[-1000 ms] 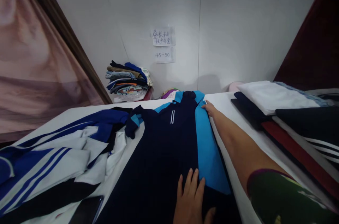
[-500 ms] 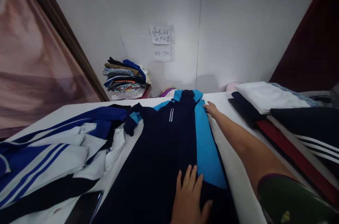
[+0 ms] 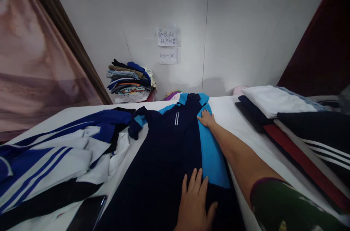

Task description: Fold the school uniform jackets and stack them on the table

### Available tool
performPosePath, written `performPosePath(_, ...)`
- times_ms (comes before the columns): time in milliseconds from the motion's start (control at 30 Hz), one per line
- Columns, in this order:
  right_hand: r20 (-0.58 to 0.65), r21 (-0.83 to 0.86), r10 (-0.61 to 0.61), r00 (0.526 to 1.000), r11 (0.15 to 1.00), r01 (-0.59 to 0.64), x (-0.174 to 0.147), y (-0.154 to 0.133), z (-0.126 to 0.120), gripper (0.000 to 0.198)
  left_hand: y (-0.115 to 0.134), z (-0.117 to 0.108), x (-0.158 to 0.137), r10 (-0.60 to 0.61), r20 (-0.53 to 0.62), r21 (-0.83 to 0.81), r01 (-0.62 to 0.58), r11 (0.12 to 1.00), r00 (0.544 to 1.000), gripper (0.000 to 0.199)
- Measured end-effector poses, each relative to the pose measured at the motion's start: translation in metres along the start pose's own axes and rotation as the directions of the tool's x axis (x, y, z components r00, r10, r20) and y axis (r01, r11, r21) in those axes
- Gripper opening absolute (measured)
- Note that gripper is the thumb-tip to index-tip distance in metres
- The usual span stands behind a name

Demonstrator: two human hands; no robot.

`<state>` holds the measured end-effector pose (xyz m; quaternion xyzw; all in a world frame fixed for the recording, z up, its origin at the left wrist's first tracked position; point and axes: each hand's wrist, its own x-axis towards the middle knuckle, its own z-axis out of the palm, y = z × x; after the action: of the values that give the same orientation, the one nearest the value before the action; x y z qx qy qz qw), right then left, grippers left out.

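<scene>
A navy jacket (image 3: 169,147) with light blue panels lies spread on the white-covered table, its collar at the far end. My left hand (image 3: 194,198) rests flat on its lower front, fingers spread, thumb pointing to the right. Farther up, my right hand (image 3: 207,118) lies with fingers outstretched on the light blue sleeve (image 3: 214,165), which is folded in along the jacket's right side. The other sleeve (image 3: 136,123) is bunched at the jacket's left shoulder.
Loose blue and white garments (image 3: 62,161) cover the left side, with a dark phone (image 3: 87,212) near the front. Folded clothes (image 3: 314,132) are stacked on the right. Another clothes pile (image 3: 131,81) stands by the wall, below handwritten paper signs (image 3: 168,45).
My right hand has moved left from the sleeve's outer edge onto the sleeve near the shoulder. The light blue sleeve has shifted slightly inward. My left hand stays in place.
</scene>
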<state>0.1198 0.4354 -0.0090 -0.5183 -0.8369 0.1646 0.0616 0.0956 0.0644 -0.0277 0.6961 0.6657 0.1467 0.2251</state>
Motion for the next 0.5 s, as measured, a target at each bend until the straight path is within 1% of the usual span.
performPosePath(100,0.039,-0.047,0.007,0.999,0.999,-0.005,-0.002,0.000,-0.004,0.072,0.002,-0.002,-0.001,-0.009,0.012,0.002,0.009,1.000,1.000,0.072)
performPosePath(200,0.065,-0.069,0.013,0.998,0.998,-0.009,-0.009,0.000,-0.016,0.068,0.007,-0.007,-0.005,-0.023,0.008,-0.014,0.023,1.000,1.000,0.072)
performPosePath(333,0.035,-0.094,-0.025,0.999,0.995,0.028,-0.032,-0.003,-0.029,0.065,0.017,-0.013,-0.009,-0.024,-0.034,-0.049,0.022,0.999,0.999,0.070)
performPosePath(400,0.013,-0.103,-0.072,0.997,0.992,0.073,-0.050,-0.005,-0.029,0.064,0.022,-0.016,-0.012,-0.027,-0.065,-0.076,0.022,0.997,0.998,0.069)
performPosePath(500,0.005,-0.112,-0.138,0.990,0.984,0.138,-0.078,-0.006,-0.015,0.067,0.029,-0.020,-0.016,-0.024,-0.105,-0.122,0.011,0.992,0.994,0.069)
